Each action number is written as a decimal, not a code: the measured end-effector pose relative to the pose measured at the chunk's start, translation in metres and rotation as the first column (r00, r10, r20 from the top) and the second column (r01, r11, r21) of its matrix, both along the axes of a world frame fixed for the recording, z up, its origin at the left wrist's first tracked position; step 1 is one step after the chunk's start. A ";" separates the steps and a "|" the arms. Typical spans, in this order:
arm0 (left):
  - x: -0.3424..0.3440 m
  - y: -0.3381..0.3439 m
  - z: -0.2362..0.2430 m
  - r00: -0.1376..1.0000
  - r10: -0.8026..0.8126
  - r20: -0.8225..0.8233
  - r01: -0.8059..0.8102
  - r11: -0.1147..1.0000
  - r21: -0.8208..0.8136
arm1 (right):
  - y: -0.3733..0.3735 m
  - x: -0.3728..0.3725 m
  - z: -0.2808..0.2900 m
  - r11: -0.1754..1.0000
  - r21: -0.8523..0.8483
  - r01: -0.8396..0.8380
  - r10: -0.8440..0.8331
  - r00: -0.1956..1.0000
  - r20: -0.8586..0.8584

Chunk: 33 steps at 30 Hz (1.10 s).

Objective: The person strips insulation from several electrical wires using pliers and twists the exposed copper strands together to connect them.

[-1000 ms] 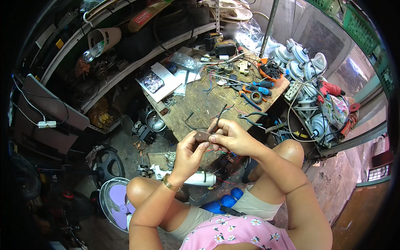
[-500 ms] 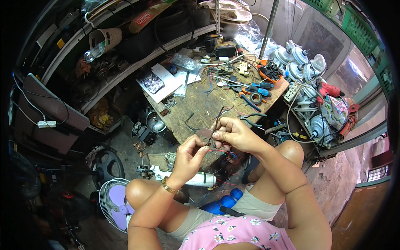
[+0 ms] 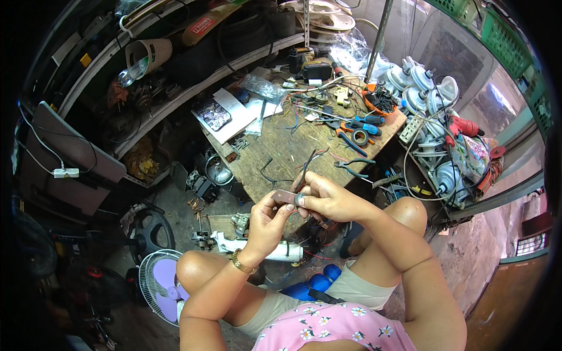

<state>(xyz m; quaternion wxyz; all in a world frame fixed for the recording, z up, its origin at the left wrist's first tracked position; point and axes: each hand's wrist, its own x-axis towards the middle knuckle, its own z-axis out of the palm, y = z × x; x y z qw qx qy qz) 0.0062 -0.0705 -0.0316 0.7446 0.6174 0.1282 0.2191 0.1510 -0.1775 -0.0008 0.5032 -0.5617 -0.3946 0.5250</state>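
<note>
Just past the table's near edge, both hands meet over a small flat brownish plate (image 3: 284, 197). My left hand (image 3: 266, 222), with a gold bracelet at the wrist, pinches the plate's left end between thumb and fingers. At its other end my right hand (image 3: 325, 196) is closed, the thumb pressed on a small greyish bit too small to name. A dark cable (image 3: 307, 161) sticks up beside the right fingers. Thin red and dark wires lie around and under the hands, partly hidden by them.
The wooden table (image 3: 275, 158) bears pliers (image 3: 353, 168), a roll of black tape (image 3: 359, 138), screwdrivers and an orange bowl (image 3: 379, 99) of dark parts. Fan motors (image 3: 415, 88) crowd the right side. On the floor at left stands a fan with purple blades (image 3: 165, 281).
The plate has turned and shows more of its face between my hands. My right thumb now lies over its right end; both hands have shifted slightly.
</note>
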 end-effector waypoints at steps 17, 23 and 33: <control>-0.001 -0.002 0.000 1.000 0.001 0.011 -0.002 0.996 0.089 | -0.002 0.003 0.006 0.999 0.009 -0.040 0.040 0.995 -0.095; 0.000 -0.006 -0.002 0.996 0.083 0.030 -0.087 0.980 0.178 | -0.003 0.000 0.009 1.000 -0.012 -0.020 0.018 0.993 -0.120; -0.001 0.000 -0.003 0.999 0.030 0.014 -0.032 0.981 0.189 | -0.004 -0.002 0.008 0.998 0.025 0.055 -0.052 0.992 -0.114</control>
